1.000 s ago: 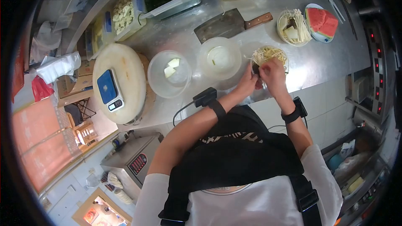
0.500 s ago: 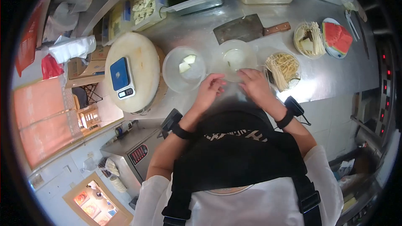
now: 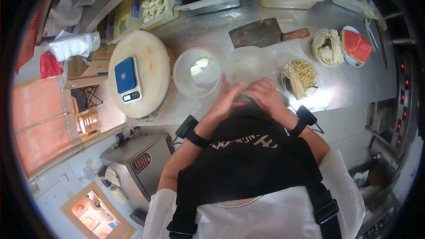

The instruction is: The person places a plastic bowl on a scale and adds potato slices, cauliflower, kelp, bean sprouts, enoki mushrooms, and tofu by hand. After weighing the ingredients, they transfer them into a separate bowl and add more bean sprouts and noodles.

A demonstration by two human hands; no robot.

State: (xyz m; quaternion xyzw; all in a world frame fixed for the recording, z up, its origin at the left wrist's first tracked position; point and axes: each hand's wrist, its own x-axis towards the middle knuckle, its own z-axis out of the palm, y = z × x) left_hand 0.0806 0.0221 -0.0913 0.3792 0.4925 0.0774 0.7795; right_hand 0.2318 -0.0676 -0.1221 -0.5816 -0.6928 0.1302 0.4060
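My left hand (image 3: 228, 98) is just in front of a clear plastic bowl (image 3: 249, 57), fingers apart and nothing visible in them. Close beside it, my right hand (image 3: 266, 95) is at the same bowl's near side, fingers loosely bent and parted, with no object showing in them. Both hands are slightly blurred and hide the bowl's front rim. To the left is another clear bowl (image 3: 183, 82) with pale cut pieces (image 3: 198, 67) inside. On the right stands a bowl of noodle-like strands (image 3: 302, 76) with a dark piece at its side.
A cleaver (image 3: 256, 33) lies behind the bowls. A digital scale (image 3: 126, 75) rests on a round chopping board (image 3: 152, 62) at left. Watermelon slices (image 3: 356, 46) and a bowl with enoki mushrooms (image 3: 333, 44) sit at right. Food tubs (image 3: 290, 0) line the back.
Both hands have drawn back toward my body and nearer each other, away from the middle bowl's rim. The camera view has shifted slightly; the bowls stay in place.
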